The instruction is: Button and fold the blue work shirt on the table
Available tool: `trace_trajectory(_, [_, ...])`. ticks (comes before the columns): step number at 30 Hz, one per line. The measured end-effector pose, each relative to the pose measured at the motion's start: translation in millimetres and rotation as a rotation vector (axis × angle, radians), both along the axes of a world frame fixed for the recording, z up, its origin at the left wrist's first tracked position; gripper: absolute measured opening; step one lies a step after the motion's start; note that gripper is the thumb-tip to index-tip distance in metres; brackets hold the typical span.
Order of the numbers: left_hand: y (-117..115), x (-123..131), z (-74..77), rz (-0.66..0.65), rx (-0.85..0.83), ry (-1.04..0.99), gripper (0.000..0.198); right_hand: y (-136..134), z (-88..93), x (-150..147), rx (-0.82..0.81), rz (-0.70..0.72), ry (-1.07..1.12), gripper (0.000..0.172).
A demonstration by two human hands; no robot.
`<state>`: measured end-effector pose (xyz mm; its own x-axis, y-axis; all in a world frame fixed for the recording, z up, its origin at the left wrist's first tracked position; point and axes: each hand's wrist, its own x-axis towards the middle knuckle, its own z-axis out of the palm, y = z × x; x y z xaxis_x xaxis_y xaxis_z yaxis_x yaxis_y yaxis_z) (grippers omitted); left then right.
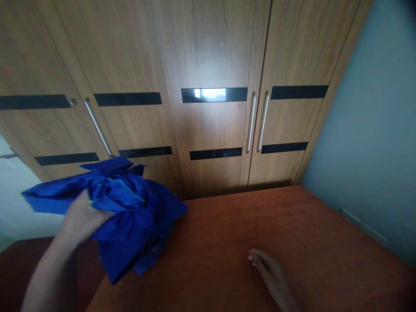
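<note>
A bunched-up blue cloth [139,216] is gripped by my left hand [86,219] at the left, above the table's left part. Its folds hang down and a flap sticks out to the left. Whether it is a garment or a bag I cannot tell; my left fingers are partly hidden in the folds. Lower right of centre, my right hand [268,271] is over the reddish-brown table [221,234], its fingers loosely bent and nothing visible in them. Whether it touches the tabletop is unclear.
Behind the table stands a wooden wardrobe [211,130] with dark strips and metal handles [251,123]. A pale blue wall [367,143] borders the table on the right, with a socket strip [364,225] low on it. Something white [19,195] shows at the far left.
</note>
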<state>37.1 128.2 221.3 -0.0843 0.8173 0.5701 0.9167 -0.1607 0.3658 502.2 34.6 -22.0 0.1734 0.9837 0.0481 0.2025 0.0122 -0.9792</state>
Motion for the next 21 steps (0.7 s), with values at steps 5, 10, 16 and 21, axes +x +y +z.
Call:
trace_trajectory(5, [28.3,30.6,-110.9,-0.211,-0.298,0.204,0.061,0.7,-1.1,-0.4,0.02,0.017,-0.115,0.032])
trace_trajectory(10, [25.2,56.7,-166.6,-0.036,-0.237,0.383,0.067,1.1,-3.1,-0.6,0.041,0.053,-0.185,0.027])
trace_trajectory(16, [13.9,35.7,-140.7,-0.036,-0.156,0.315,0.1,1.6,-2.5,-0.2,0.041,0.07,-0.223,0.028])
trace_trajectory(21, [-24.1,41.8,-111.4,-0.024,-0.055,0.226,0.096,4.0,-1.4,-1.3,0.026,0.073,-0.202,0.027])
